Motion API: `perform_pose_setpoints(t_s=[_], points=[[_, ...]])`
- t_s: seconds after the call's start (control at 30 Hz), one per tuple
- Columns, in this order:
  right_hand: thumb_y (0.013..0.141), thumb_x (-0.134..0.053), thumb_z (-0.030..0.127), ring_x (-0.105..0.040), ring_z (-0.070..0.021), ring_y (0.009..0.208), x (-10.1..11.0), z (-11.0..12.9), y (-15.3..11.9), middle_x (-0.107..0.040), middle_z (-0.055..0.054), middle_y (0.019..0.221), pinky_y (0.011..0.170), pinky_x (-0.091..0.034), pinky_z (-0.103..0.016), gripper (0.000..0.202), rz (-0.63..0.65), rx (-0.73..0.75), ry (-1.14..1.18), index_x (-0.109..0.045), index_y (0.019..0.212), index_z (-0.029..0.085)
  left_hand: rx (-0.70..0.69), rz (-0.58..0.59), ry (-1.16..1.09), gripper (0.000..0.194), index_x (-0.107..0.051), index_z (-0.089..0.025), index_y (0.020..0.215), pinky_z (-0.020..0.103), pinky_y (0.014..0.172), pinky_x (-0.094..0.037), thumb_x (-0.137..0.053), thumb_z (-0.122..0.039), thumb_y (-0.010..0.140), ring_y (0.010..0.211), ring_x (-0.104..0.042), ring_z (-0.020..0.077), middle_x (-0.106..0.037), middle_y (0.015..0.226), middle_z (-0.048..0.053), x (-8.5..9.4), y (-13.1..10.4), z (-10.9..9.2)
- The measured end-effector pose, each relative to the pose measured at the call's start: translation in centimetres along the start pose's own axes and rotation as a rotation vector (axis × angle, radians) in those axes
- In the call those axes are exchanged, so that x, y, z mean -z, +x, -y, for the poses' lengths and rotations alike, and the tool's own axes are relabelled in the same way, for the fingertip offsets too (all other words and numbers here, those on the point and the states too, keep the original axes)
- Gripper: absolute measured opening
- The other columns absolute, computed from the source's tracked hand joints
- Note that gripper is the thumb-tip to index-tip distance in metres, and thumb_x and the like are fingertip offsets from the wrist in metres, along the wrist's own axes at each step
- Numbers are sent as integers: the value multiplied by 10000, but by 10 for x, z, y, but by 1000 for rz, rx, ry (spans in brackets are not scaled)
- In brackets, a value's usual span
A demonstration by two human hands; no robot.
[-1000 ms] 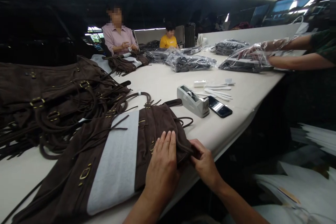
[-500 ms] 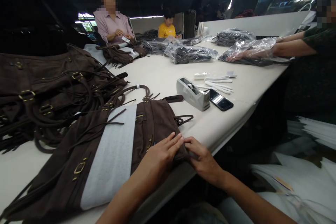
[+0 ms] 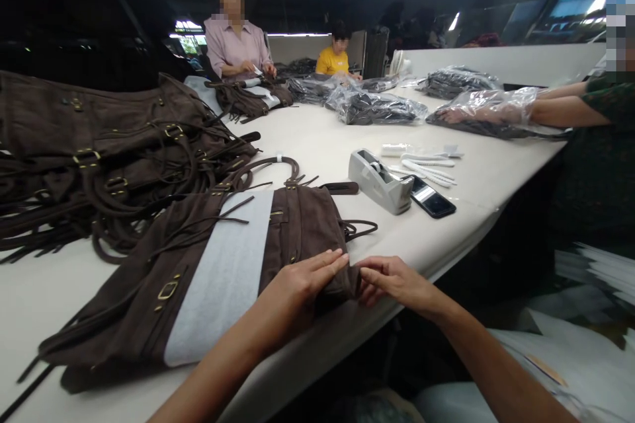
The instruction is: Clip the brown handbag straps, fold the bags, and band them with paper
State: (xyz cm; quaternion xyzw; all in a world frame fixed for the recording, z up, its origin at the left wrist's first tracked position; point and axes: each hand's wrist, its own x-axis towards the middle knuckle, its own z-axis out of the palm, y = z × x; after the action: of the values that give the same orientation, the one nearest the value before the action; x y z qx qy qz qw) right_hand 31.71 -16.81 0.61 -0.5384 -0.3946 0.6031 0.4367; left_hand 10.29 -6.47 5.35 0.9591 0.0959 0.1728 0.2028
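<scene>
A dark brown bag [image 3: 307, 225] lies flat on the pale table, wrapped across its middle by a whitish band [image 3: 223, 277]. My left hand [image 3: 310, 277] rests on the bag's right end, fingers stretched out and lying together over it. At the bag's near right corner, my right hand [image 3: 389, 281] pinches the edge of the brown material between thumb and fingers. The bag's looped handles lie along its far side. Beyond the right end are a grey tape dispenser [image 3: 381, 182] and a black phone [image 3: 431, 198].
Brown bags [image 3: 114, 139] are piled at the left. White strips [image 3: 429, 165] lie behind the phone. Plastic-wrapped bundles [image 3: 381, 108] lie farther back. Two people stand or sit beyond the table; another person's hands touch a wrapped bundle at the right. White sheets [image 3: 585, 350] are at lower right.
The view has shifted, so the scene sits slightly farther right. My right hand has moved a little away from my left, with the bag's corner between its fingers.
</scene>
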Motion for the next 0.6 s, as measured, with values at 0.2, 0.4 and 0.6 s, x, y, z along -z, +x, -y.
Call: perform_pose_setpoints(t_s=[0.2, 0.4, 0.6], points=[[939, -495, 513, -670, -237, 998, -33, -3, 1, -693, -143, 1084, 901, -516, -411, 471, 228, 3, 572, -643, 1135, 112, 27, -213, -125, 581, -439, -228, 1414, 276, 1068, -440, -428, -31, 868, 1245, -546, 147, -554, 1384, 40, 25, -15, 4], [823, -710, 276, -610, -217, 1097, -42, 6, 3, -637, -100, 1214, 927, -482, -356, 539, 220, 177, 668, -534, 1327, 204, 55, -181, -104, 582, -379, -249, 1446, 274, 1079, -427, -419, -57, 899, 1271, -521, 158, -513, 1425, 28, 24, -23, -1], [693, -754, 101, -659, -185, 958, -42, 0, 14, -700, -63, 1056, 847, -486, -280, 599, 186, 146, 714, -589, 1261, 194, 4, -120, 82, 581, -229, -190, 1510, 321, 1120, -383, -327, -95, 946, 1372, -395, 175, -404, 1503, 74, 3, -23, -18]])
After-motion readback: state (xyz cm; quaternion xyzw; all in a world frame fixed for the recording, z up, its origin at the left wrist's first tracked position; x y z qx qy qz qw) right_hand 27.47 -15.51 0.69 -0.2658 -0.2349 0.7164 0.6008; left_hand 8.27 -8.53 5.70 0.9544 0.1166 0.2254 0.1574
